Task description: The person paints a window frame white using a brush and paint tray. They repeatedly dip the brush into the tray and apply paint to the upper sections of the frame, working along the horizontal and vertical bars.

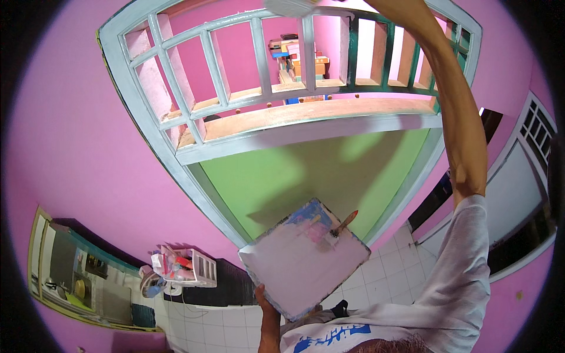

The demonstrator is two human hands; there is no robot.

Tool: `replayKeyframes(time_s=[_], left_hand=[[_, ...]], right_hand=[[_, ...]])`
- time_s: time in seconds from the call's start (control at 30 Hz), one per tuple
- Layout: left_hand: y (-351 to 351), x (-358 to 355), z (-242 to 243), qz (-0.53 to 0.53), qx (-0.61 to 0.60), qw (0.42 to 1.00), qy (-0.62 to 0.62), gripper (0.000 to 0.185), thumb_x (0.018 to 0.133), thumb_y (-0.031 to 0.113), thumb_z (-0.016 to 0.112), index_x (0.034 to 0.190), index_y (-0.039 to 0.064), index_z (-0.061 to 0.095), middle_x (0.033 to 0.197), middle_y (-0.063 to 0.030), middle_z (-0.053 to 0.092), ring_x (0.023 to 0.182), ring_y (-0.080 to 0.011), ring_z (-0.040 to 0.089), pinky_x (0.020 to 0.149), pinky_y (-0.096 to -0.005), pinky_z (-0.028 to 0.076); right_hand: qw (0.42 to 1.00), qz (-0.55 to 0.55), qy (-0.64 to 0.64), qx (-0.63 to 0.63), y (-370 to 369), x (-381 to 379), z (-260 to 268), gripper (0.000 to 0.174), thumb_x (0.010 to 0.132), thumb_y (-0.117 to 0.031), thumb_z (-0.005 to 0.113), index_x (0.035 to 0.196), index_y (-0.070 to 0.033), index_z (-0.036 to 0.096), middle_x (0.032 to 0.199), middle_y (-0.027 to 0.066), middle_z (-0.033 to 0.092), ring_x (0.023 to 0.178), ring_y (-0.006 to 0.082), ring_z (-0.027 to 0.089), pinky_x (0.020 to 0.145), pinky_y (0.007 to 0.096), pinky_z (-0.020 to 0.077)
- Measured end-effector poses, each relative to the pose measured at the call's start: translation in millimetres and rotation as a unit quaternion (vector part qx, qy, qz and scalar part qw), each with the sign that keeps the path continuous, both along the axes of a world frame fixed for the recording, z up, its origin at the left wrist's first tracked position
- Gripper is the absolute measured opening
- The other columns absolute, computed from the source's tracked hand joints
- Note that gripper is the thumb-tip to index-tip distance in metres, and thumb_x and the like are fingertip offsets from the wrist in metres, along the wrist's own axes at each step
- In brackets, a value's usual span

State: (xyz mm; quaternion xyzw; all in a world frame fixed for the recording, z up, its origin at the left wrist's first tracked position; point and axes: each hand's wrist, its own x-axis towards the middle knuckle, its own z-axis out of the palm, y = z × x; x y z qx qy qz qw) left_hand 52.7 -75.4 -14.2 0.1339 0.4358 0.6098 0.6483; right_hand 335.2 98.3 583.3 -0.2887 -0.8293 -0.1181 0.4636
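Note:
My left hand (262, 298) grips the lower left edge of a flat, paint-smeared board (304, 273), its thumb showing at the rim and its fingers hidden. Pale paint covers most of the board, with blue and pink patches near the far corner. A paintbrush (346, 222) with a wooden handle lies there, bristles in the wet-looking paint. My right arm (459, 110) reaches up past a wooden lattice frame (260, 53), and the right hand is out of view beyond the top edge. Much of the lattice is whitish; several bars (388, 53) on the right are dark green.
A light green panel (265, 176) fills the frame below the lattice. Through the bars, stacked boxes (304, 61) show. A rounded white object (290, 6) is cut off at the top. At lower left stand a plastic drawer unit (198, 269) and a wall opening (84, 282).

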Motion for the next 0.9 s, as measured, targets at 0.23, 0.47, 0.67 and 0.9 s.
replayKeyframes(time_s=[0.23,0.47,0.67,0.9], left_hand=[[12.3,4.4,3.6,-0.068,0.042,0.997,0.018,0.084,0.080,0.061,0.054,0.143,0.007,0.038,0.135,-0.0168,0.046,0.122,-0.0349,0.045,0.101,-0.0498,0.037],[14.0,7.1,-1.5,-0.037,-0.028,0.998,-0.038,0.077,0.081,0.053,0.056,0.137,0.003,0.043,0.128,-0.0161,0.050,0.117,-0.0320,0.048,0.097,-0.0466,0.040],[13.9,4.1,-10.1,-0.082,-0.005,0.996,-0.023,0.085,0.082,0.065,0.054,0.142,0.006,0.039,0.137,-0.0170,0.046,0.123,-0.0350,0.047,0.101,-0.0509,0.040],[19.8,-3.7,-5.8,-0.070,0.002,0.996,-0.053,0.069,0.084,0.050,0.053,0.135,0.005,0.046,0.127,-0.0145,0.052,0.116,-0.0306,0.049,0.098,-0.0444,0.040]], right_hand=[[0.946,-0.256,0.137,0.144,-15.0,123.6,-50.2,0.032,0.098,-0.029,0.061,0.103,0.001,0.070,0.085,0.0102,0.073,0.078,0.0156,0.070,0.072,0.0293,0.0561],[0.939,-0.071,0.178,0.286,2.0,86.3,-112.2,0.020,0.092,-0.012,0.070,0.106,0.001,0.069,0.091,0.0093,0.072,0.078,0.0136,0.070,0.070,0.0254,0.0565],[0.934,-0.213,0.015,0.287,0.6,69.6,-143.8,0.018,0.085,-0.010,0.075,0.100,-0.003,0.067,0.075,0.0086,0.069,0.067,0.0124,0.068,0.053,0.0281,0.0530],[0.944,-0.245,0.082,0.206,-17.9,49.5,-134.1,0.018,0.092,-0.015,0.069,0.098,0.002,0.067,0.075,0.0070,0.070,0.066,0.0128,0.067,0.060,0.0257,0.0539]])
